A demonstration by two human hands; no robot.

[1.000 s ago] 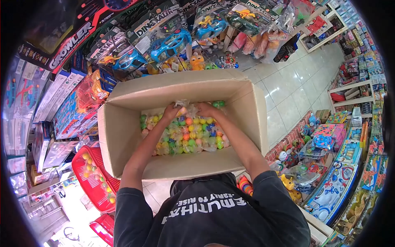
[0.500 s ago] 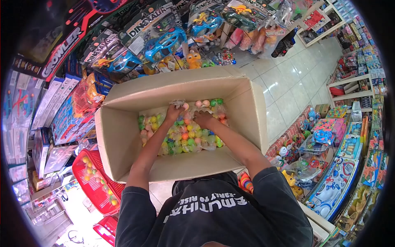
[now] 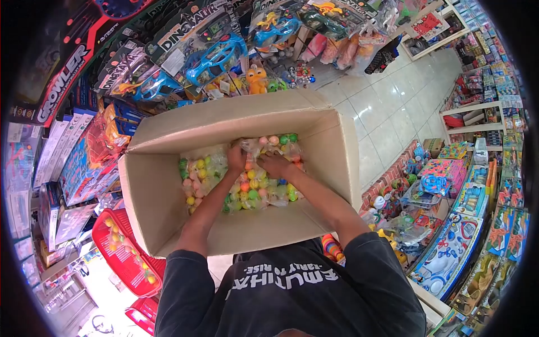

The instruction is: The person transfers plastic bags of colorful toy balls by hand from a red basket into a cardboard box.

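A large open cardboard box (image 3: pixel 146 196) holds several clear plastic packs of small colourful balls (image 3: pixel 252 194). Inside it, near the back wall, my left hand (image 3: pixel 237 158) has its fingers closed on the clear plastic of a pack. Just right of it, my right hand (image 3: pixel 274 165) rests palm down on the balls, its fingers partly bent against the packs. Where the fingertips meet the plastic is hard to make out.
Red baskets, one with strings of yellow balls (image 3: pixel 115 238), stand at the lower left. Packaged dinosaur toys (image 3: pixel 216 56) hang beyond the box. Boxed toys (image 3: pixel 90 163) line the left, and toy shelves (image 3: pixel 449 247) run along the right. A tiled floor (image 3: pixel 382 104) shows at upper right.
The view has shifted slightly, so the box sits a little further left. My left hand has turned and moved slightly down, and more clear plastic shows between the two hands.
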